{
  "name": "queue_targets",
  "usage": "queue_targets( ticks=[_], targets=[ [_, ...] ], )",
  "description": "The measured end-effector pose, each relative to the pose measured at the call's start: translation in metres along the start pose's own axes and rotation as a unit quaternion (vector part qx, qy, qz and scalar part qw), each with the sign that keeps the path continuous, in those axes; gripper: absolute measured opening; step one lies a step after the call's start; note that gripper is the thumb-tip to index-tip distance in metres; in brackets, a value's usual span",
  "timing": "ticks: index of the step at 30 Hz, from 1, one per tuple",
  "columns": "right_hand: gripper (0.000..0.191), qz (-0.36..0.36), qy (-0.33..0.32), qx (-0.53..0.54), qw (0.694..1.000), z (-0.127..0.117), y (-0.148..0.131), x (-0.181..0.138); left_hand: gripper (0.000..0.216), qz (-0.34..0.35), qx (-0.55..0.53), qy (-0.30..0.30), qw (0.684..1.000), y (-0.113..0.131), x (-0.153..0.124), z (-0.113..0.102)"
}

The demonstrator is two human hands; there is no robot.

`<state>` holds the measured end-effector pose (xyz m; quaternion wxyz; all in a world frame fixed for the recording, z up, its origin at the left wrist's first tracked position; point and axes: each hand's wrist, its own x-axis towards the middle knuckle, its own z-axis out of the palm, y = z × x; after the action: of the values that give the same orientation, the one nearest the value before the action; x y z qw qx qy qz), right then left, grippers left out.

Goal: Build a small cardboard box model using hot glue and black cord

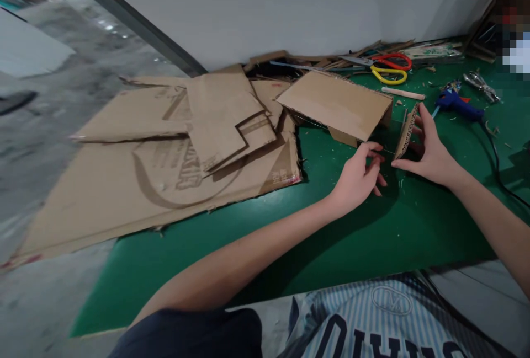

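My right hand grips a small cardboard piece on edge, thumb at its lower end and fingers behind it. The corrugated edge faces up. Just left of it, my left hand has its fingers bent and drawn together. A thin pale strand seems to run from these fingertips toward the small piece; what they pinch is too fine to make out. Behind my left hand stands a folded cardboard form, its flat top raised on cardboard supports. A blue glue gun lies to the right of my right hand.
Large cardboard sheets overlap the left side of the green table and overhang its edge. Scissors with red and yellow handles, a glue stick and cardboard scraps lie along the white wall. A black cord trails at right.
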<state>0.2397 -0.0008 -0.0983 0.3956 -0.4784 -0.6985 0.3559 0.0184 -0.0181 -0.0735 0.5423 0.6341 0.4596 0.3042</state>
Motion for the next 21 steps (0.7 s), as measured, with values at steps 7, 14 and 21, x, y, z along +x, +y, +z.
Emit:
queue_targets(
  ticks=[7,14,21],
  targets=[
    [0.135,-0.005,0.026,-0.005,1.000,0.005,-0.003,0.000,0.030,0.045,0.020,-0.001,0.999,0.001,0.019,-0.001],
    [0.132,-0.005,0.021,-0.009,1.000,0.005,-0.004,0.000,0.007,0.046,-0.015,-0.027,0.998,-0.001,0.025,-0.003],
    [0.135,0.007,0.027,-0.016,0.999,0.007,-0.008,0.000,0.007,0.060,-0.014,-0.024,0.998,-0.004,0.025,-0.003]
  ],
)
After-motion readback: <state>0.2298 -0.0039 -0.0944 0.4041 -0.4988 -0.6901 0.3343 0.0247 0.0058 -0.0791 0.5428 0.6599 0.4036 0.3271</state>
